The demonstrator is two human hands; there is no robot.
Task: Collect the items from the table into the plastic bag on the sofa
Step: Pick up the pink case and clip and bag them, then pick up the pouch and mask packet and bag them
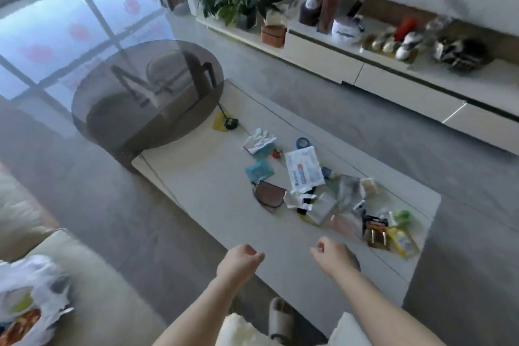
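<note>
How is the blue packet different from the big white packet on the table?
The teal blue packet is smaller and plain; the white packet is bigger and has an orange and blue stripe printed on it. The blue one sits nearer the brown pouch; the white one lies just below the blue tape roll. Both lie flat on the table, untouched.

My arms are bare from the elbows down: no sleeves, watch, bracelet or rings on my left hand (241, 261) or my right hand (334, 257). I wear pale cream trousers (238, 330), soft and slightly rumpled at both knees. One foot wears an off-white slipper (281, 317) with a broad band across the top and a darker sole edge.
</note>
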